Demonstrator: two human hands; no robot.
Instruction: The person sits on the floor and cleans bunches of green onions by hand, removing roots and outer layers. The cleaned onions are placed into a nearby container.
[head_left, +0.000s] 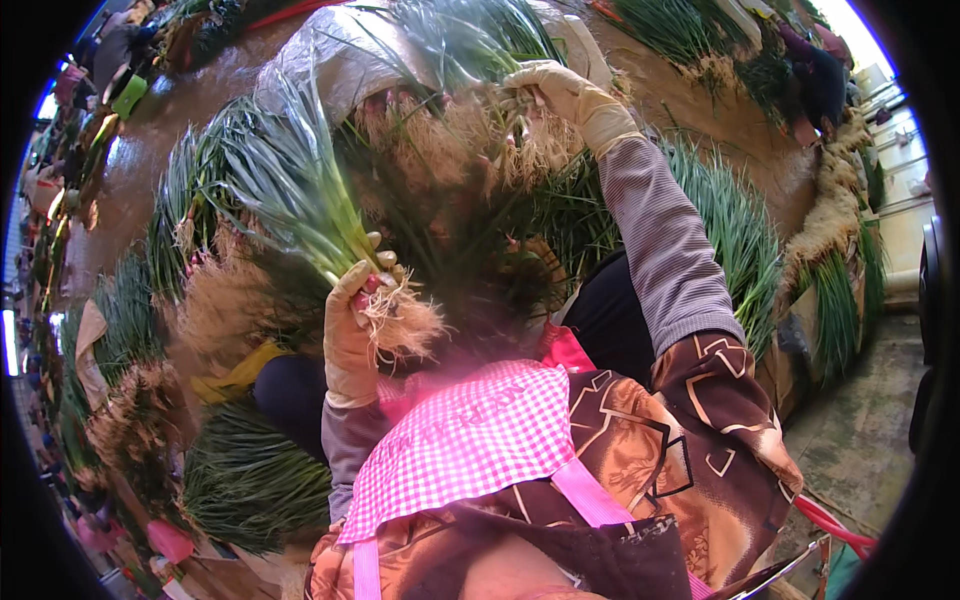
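My left hand (352, 330), in a pale rubber glove, grips a bunch of spring onions (330, 202). Their reddish bulbs and tangled roots hang out over the palm side, and the green leaves fan up and to the left. Farther out, my right hand (562, 97), gloved the same way, has its fingers curled on the bulb ends of other spring onions (525, 142). These lie at the right of a root-fringed row (420, 127) that rests on a whitish plastic sheet (337, 60). How many stems the right fingers hold is hidden.
Heaps of spring onions lie at the left (232, 277), lower left (255, 472) and right (720, 225). A yellow cloth (232, 375) is near my left knee. Wet brown floor (187, 90) stretches beyond. Other people (821, 75) are at the far edges.
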